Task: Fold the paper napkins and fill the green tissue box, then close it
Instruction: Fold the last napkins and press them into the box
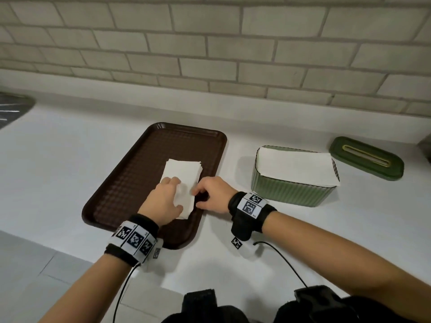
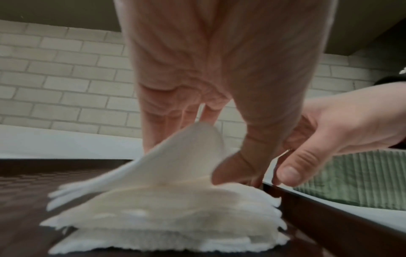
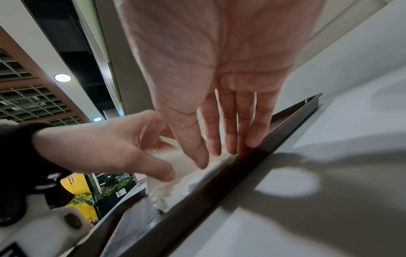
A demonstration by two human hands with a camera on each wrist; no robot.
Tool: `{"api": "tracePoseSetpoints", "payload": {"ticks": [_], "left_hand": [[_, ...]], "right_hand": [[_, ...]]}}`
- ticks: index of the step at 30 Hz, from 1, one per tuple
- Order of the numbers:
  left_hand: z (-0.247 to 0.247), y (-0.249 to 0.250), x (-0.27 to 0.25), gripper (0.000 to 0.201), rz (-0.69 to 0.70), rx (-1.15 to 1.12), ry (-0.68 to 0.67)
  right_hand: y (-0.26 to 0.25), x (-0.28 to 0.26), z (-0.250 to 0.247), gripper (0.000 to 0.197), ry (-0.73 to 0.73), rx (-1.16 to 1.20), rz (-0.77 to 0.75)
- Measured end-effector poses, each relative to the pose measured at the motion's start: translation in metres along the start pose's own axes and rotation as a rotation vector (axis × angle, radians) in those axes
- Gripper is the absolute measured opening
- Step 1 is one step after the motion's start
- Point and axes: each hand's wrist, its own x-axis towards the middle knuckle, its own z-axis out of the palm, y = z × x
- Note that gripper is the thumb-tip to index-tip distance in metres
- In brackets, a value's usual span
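A stack of white paper napkins (image 1: 184,173) lies on the brown tray (image 1: 130,183), near its right rim. My left hand (image 1: 176,194) sits on the near end of the stack and pinches the top napkin (image 2: 186,144) between thumb and fingers, so the sheet bows upward. Beside it, my right hand (image 1: 197,197) has fairly straight fingers whose tips touch the right edge of the stack (image 3: 173,193) by the tray rim (image 3: 241,173). The ribbed green tissue box (image 1: 289,194) stands to the right with its top off, folded white napkins (image 1: 296,164) level with its top. Its green lid (image 1: 366,158) lies further right.
A pale brick wall backs the white counter (image 1: 70,159). The counter's front edge runs diagonally at lower left, with floor below. A dark object (image 1: 14,106) sits at the far left edge. Cables trail from both wristbands toward my body.
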Motion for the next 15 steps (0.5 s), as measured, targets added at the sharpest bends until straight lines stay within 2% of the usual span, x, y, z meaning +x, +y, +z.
{"api": "tracePoseSetpoints", "payload": {"ticks": [3, 5, 9, 12, 13, 15], "left_hand": [[-0.01, -0.009, 0.002, 0.031, -0.027, -0.026, 0.071], [-0.024, -0.012, 0.0, 0.022, -0.004, -0.03, 0.146], [-0.059, -0.004, -0.014, 0.016, 0.14, -0.049, 0.311], [-0.085, 0.01, -0.031, 0.016, 0.244, -0.101, 0.375], [-0.091, 0.014, -0.036, 0.018, 0.274, -0.166, 0.368], [-0.099, 0.022, -0.043, 0.029, 0.309, -0.441, 0.254]], "right_hand": [[0.002, 0.001, 0.004, 0.043, 0.046, 0.015, -0.018], [0.003, 0.002, 0.004, 0.055, 0.102, 0.065, -0.03], [0.001, 0.0, -0.006, 0.075, 0.29, 0.152, -0.103], [-0.004, -0.013, -0.021, 0.076, 0.443, 0.171, -0.104], [-0.006, -0.02, -0.028, 0.071, 0.493, 0.168, -0.103], [-0.006, -0.038, -0.041, 0.06, 0.582, 0.181, -0.09]]}}
